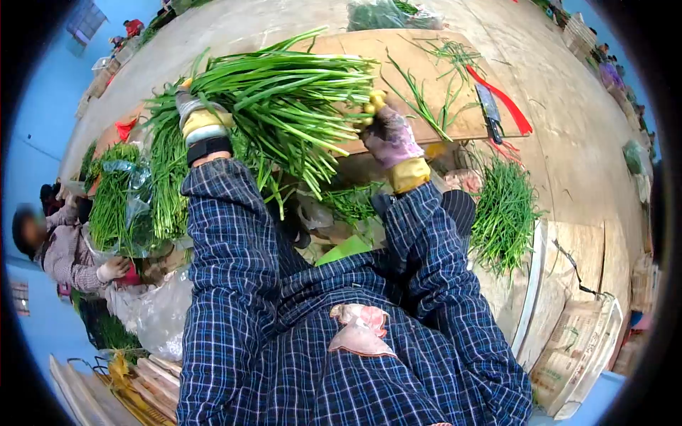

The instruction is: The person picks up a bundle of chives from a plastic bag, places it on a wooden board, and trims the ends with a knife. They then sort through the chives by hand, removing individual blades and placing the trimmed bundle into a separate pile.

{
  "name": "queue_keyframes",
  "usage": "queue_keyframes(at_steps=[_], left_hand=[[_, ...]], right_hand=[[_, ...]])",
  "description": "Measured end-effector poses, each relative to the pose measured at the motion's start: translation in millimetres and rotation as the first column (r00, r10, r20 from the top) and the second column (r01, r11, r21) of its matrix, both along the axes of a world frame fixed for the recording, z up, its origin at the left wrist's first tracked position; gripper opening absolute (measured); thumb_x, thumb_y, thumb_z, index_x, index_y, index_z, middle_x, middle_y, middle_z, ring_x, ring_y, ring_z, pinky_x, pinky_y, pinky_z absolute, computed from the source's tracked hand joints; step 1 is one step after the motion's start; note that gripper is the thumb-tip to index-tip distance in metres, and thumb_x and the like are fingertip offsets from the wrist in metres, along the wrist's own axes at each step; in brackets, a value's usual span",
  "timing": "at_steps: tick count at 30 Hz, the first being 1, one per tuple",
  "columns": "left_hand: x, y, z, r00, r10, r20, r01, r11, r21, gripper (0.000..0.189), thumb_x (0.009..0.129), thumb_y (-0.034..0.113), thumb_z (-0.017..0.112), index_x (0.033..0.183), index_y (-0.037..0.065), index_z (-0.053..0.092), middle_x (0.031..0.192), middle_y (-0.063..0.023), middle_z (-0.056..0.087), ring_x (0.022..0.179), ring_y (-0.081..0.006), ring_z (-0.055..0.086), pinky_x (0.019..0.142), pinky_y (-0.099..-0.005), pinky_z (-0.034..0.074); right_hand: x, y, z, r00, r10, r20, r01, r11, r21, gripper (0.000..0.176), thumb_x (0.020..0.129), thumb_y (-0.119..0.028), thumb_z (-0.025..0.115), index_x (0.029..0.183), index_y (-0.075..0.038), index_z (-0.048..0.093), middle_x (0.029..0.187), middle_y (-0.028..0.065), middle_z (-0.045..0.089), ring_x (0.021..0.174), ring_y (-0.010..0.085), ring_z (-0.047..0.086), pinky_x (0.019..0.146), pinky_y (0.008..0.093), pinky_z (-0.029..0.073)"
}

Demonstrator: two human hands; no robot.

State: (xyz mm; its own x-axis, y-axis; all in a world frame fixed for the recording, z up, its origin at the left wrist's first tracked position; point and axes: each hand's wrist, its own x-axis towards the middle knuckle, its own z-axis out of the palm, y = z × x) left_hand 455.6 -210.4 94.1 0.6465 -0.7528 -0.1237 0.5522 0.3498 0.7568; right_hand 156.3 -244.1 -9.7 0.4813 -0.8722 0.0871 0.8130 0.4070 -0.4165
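Observation:
A large bunch of long green stalks (pixel 284 96) lies across the front of me, over the wooden board (pixel 433 78). My left hand (pixel 201 117), in a yellow and grey glove, is wrapped round its leafy end. At the cut ends on the right, my right hand (pixel 387 128), in a yellow glove with a pinkish sleeve cover, has its fingers curled in against the stalks. Loose stalks (pixel 423 99) are scattered on the board, beside a knife (pixel 489 110) with a dark handle and a red strip (pixel 508 99).
More green bunches hang or lie at the left (pixel 117 192) and at the right (pixel 506 213). A co-worker (pixel 67 245) sits at the far left. A wooden crate (pixel 575 348) stands at the lower right, and a plastic bag (pixel 167 312) lies at the lower left.

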Motion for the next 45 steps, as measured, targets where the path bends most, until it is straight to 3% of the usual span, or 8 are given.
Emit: queue_keyframes(at_steps=[5,9,18,20,28,34,42,45], left_hand=[[5,9,9,1.000,0.020,-0.012,-0.020,0.999,0.027,0.049,0.086,0.043,0.042,0.119,0.009,0.054,0.122,-0.0081,0.055,0.108,-0.0302,0.050,0.094,-0.0411,0.036],[10,3,5,0.999,0.031,0.044,-0.029,0.999,-0.035,0.052,0.085,0.047,0.042,0.118,0.009,0.055,0.122,-0.0098,0.055,0.107,-0.0314,0.050,0.092,-0.0432,0.036],[-10,4,11,1.000,0.015,0.006,-0.014,0.997,-0.073,0.050,0.081,0.048,0.049,0.108,0.007,0.060,0.113,-0.0116,0.060,0.093,-0.0314,0.055,0.086,-0.0410,0.040],[-6,5,9,0.996,0.009,0.084,-0.005,0.999,-0.054,0.052,0.082,0.050,0.048,0.108,0.007,0.060,0.112,-0.0121,0.061,0.094,-0.0316,0.055,0.086,-0.0416,0.039],[4,1,3,0.985,-0.015,0.172,0.026,0.998,-0.063,0.050,0.083,0.047,0.047,0.109,0.006,0.059,0.114,-0.0124,0.059,0.096,-0.0321,0.053,0.086,-0.0447,0.038],[2,-3,9,0.997,0.018,0.077,-0.012,0.997,-0.077,0.050,0.084,0.047,0.046,0.110,0.007,0.058,0.116,-0.0116,0.059,0.097,-0.0317,0.053,0.087,-0.0434,0.038],[9,-3,12,0.980,0.031,0.195,-0.009,0.993,-0.114,0.050,0.085,0.048,0.043,0.112,0.009,0.057,0.117,-0.0104,0.058,0.104,-0.0293,0.052,0.092,-0.0438,0.036],[5,-4,11,0.999,0.023,0.039,-0.016,0.986,-0.164,0.047,0.081,0.046,0.051,0.106,0.007,0.059,0.113,-0.0122,0.060,0.098,-0.0309,0.054,0.087,-0.0433,0.040]], right_hand=[[-55,-2,-67,0.922,-0.056,-0.384,-0.035,0.974,-0.226,0.031,0.083,-0.022,0.063,0.107,-0.005,0.055,0.086,0.0043,0.059,0.078,0.0142,0.056,0.070,0.0259,0.046],[-40,7,-66,-0.126,-0.328,-0.936,-0.509,0.831,-0.223,0.082,0.068,-0.038,0.076,0.133,-0.004,0.038,0.119,0.0221,0.054,0.112,0.0288,0.052,0.096,0.0338,0.039],[26,-30,-58,0.357,-0.672,-0.649,-0.063,0.676,-0.734,0.022,0.083,-0.008,0.055,0.104,-0.004,0.056,0.089,0.0104,0.060,0.078,0.0221,0.058,0.067,0.0326,0.048],[21,-12,-34,0.909,-0.255,-0.330,0.251,0.966,-0.056,0.012,0.086,-0.009,0.055,0.097,-0.004,0.059,0.072,0.0039,0.057,0.058,0.0141,0.054,0.052,0.0260,0.046],[16,-21,-37,0.160,-0.583,-0.797,-0.169,0.779,-0.604,0.032,0.076,-0.012,0.066,0.106,-0.003,0.060,0.081,0.0142,0.066,0.076,0.0247,0.063,0.068,0.0309,0.048],[25,-14,-52,0.684,-0.475,-0.553,0.115,0.820,-0.561,0.021,0.083,-0.014,0.060,0.100,-0.002,0.062,0.076,0.0109,0.064,0.065,0.0163,0.059,0.059,0.0284,0.045],[-59,6,-92,-0.159,-0.272,-0.949,-0.540,0.828,-0.147,0.038,0.075,-0.037,0.067,0.102,-0.011,0.063,0.094,0.0153,0.065,0.091,0.0288,0.061,0.079,0.0357,0.046],[-44,-6,-100,0.340,-0.536,-0.773,0.001,0.822,-0.570,0.057,0.075,-0.030,0.070,0.122,-0.009,0.048,0.099,0.0161,0.063,0.095,0.0248,0.060,0.083,0.0339,0.045]])
